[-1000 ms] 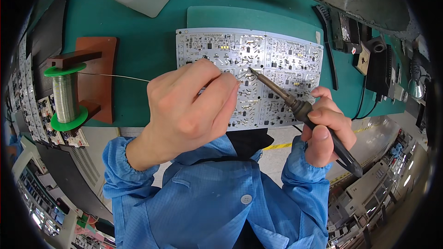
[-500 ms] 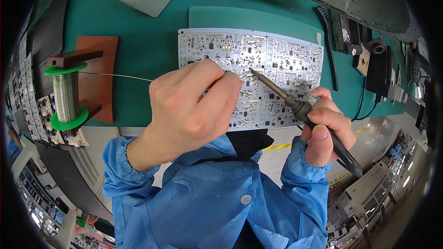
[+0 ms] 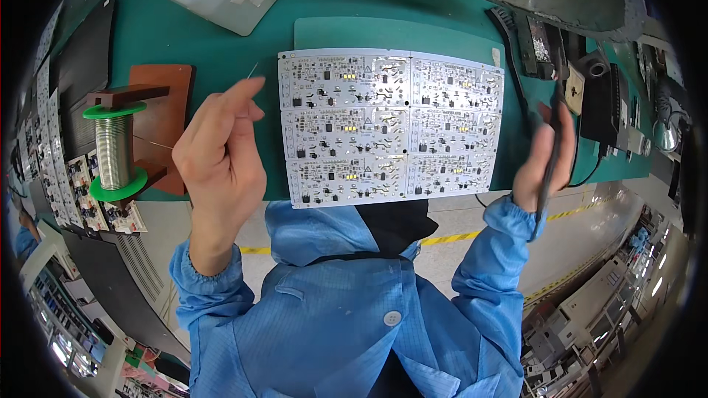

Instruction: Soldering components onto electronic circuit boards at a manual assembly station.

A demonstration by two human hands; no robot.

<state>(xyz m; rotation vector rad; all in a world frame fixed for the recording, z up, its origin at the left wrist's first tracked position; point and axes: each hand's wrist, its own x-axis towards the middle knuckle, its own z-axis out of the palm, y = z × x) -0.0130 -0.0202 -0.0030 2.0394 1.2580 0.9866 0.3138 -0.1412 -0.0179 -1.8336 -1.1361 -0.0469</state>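
Left arm (image 3: pixel 214 298) and right arm (image 3: pixel 493 265) were both sleeved to the cuff and raised in front of the torso, hands held well apart. Left wrist (image 3: pixel 209 252) was left bare above the cuff. Left hand (image 3: pixel 221 149) was pointed up and inward, fingertips (image 3: pixel 256 85) pinched, other fingers curled. Right hand (image 3: pixel 544 166) was raised upright, slightly blurred, its thumb (image 3: pixel 542 147) and fingers closed in a grip.

We're off the white rectangular circuit board (image 3: pixel 383 129) now — left hand (image 3: pixel 220 155) nearer the green surface (image 3: pixel 221 59)'s left edge, right hand (image 3: pixel 531 173) and black-handled soldering iron (image 3: pixel 557 103) nearer its right.
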